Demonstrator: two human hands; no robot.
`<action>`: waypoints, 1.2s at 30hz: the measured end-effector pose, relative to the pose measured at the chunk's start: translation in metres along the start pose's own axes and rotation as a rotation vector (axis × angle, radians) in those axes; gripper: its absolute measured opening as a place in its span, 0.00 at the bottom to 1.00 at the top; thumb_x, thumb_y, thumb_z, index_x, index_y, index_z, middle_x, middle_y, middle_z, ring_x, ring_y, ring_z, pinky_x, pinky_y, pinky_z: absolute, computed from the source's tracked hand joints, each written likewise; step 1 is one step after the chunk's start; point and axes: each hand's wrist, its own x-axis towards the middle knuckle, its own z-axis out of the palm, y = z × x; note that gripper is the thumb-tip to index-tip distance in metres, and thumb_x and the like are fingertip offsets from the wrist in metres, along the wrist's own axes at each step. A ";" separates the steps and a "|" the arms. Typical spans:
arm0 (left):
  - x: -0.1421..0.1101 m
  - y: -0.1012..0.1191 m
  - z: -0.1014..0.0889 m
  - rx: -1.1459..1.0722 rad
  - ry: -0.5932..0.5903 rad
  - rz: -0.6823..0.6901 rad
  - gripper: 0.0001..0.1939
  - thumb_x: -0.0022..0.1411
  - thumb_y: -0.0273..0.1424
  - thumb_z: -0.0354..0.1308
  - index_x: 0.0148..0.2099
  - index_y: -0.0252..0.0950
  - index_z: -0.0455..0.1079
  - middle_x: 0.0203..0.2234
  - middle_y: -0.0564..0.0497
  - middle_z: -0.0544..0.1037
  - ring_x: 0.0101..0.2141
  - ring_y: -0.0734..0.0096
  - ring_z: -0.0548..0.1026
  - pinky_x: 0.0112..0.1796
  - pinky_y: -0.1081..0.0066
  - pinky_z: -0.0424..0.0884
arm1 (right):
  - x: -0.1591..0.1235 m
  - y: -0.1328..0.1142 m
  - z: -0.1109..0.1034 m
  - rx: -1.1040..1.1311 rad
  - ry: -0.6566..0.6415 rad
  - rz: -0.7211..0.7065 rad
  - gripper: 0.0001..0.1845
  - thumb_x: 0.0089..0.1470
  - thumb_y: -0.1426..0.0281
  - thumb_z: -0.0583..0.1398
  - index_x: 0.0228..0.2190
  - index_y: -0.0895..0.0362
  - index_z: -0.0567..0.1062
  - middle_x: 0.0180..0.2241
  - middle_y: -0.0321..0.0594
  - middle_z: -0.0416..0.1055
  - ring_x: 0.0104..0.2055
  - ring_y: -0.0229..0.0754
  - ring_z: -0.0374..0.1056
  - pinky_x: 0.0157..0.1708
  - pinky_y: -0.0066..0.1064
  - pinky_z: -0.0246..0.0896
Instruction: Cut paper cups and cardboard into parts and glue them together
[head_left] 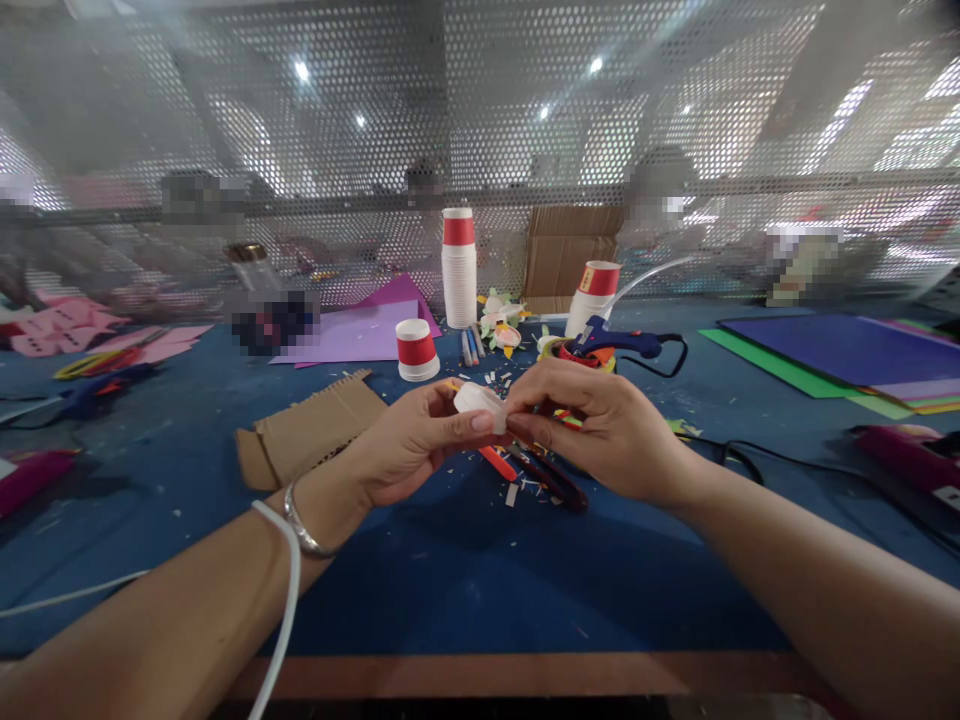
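Note:
Between the fingers of my left hand [409, 440] is a small white cup-shaped piece [480, 402], which looks like a cut-down paper cup. My right hand [596, 425] pinches the right edge of this piece, its thumb and index finger closed there. Below the hands lie dark-handled scissors [551, 478], a red-orange stick [496, 464] and scattered paper scraps [511, 494]. Just beyond my left hand an upside-down red and white paper cup [417, 350] stands on the blue table.
Behind are a tall stack of paper cups [460, 280], paper flowers [504, 325], a second cup stack [589, 300] and a blue glue gun [622, 344]. Cardboard [315, 425] lies left, coloured sheets [832, 350] right. A white cable [289, 600] crosses my left forearm.

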 end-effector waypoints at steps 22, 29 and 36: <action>0.001 0.008 -0.005 -0.135 0.092 0.043 0.29 0.47 0.16 0.69 0.51 0.42 0.76 0.43 0.52 0.81 0.40 0.70 0.79 0.45 0.71 0.76 | -0.001 0.009 0.016 0.193 0.144 0.353 0.12 0.58 0.62 0.63 0.40 0.56 0.72 0.34 0.38 0.73 0.34 0.39 0.69 0.32 0.32 0.66; 0.005 0.004 -0.007 -0.098 0.167 0.047 0.10 0.51 0.21 0.69 0.38 0.33 0.78 0.37 0.49 0.82 0.36 0.72 0.79 0.39 0.73 0.77 | 0.001 0.012 0.020 0.338 0.146 0.400 0.11 0.56 0.66 0.64 0.39 0.55 0.70 0.31 0.35 0.70 0.33 0.36 0.67 0.33 0.31 0.65; 0.008 -0.003 -0.003 -0.063 0.211 0.048 0.10 0.51 0.23 0.70 0.38 0.31 0.77 0.36 0.48 0.81 0.35 0.69 0.78 0.38 0.69 0.77 | -0.001 0.011 0.022 0.332 0.153 0.390 0.10 0.56 0.68 0.63 0.39 0.55 0.69 0.29 0.33 0.70 0.32 0.36 0.67 0.31 0.30 0.64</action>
